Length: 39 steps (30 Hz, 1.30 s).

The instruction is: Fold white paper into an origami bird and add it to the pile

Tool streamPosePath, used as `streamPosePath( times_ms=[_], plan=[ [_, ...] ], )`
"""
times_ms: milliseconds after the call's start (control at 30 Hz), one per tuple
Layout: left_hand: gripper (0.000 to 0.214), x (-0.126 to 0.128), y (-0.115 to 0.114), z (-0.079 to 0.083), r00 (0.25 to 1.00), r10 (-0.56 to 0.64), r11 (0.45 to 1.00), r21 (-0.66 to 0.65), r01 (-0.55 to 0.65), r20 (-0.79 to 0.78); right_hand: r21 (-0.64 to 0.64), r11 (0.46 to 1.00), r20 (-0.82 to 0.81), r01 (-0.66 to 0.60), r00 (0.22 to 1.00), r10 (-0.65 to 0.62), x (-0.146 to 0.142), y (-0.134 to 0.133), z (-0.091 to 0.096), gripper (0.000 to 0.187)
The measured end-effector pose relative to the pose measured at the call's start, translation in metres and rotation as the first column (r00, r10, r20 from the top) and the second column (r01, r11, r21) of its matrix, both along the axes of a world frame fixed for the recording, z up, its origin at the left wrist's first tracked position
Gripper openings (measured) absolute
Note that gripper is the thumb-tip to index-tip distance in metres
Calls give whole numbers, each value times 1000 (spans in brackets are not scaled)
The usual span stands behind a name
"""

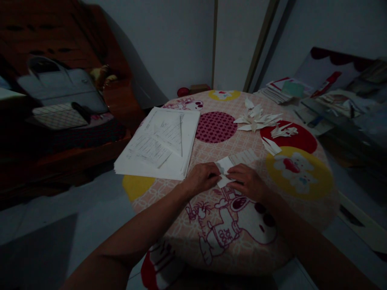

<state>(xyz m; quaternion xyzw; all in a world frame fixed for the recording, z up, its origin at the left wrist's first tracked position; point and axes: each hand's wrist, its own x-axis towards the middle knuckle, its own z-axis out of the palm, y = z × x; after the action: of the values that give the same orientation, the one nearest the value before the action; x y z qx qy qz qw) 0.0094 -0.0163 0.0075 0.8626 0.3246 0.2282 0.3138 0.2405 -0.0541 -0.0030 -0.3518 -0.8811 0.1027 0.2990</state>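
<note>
A small piece of folded white paper (225,162) lies on the round table between my two hands. My left hand (203,177) pinches its left side, fingers closed. My right hand (246,181) presses its right side with fingers bent together. Just behind it is a printed slip of paper (244,155), flat on the cloth. Farther back sits a cluster of folded paper pieces (255,117) with pointed tips, and smaller folded pieces (272,146) lie nearer to my right hand. The fingers partly hide the paper's folds.
A thick stack of paper sheets (178,165) lies at the table's left, printed triangular folded sheets (169,137) on top. A patterned cloth (208,153) covers the round table. Left stands a wooden chair (121,92) with a light handbag (72,90). Papers (279,94) are piled at the right.
</note>
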Motion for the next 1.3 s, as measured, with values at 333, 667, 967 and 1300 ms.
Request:
streamPosePath(
  times_ms=[333, 667, 967, 1300],
  plan=[
    [17, 2, -4, 5, 991, 101, 994, -35, -105, -83, -5, 999, 79, 53, 995, -52, 6, -5, 2, 22],
    [14, 10, -8, 7, 951, 265, 964, 12, -266, -161, -126, 980, 18, 153, 988, -152, 9, -4, 6, 22],
    [11, 12, -12, 6, 918, 343, 939, 66, -337, -198, -225, 953, -4, 201, 978, -207, 17, 1, 8, 17],
    [12, 15, -14, 7, 898, 366, 930, 82, -357, -242, -411, 849, 37, 332, 937, -348, 15, 0, 15, 13]
  ],
)
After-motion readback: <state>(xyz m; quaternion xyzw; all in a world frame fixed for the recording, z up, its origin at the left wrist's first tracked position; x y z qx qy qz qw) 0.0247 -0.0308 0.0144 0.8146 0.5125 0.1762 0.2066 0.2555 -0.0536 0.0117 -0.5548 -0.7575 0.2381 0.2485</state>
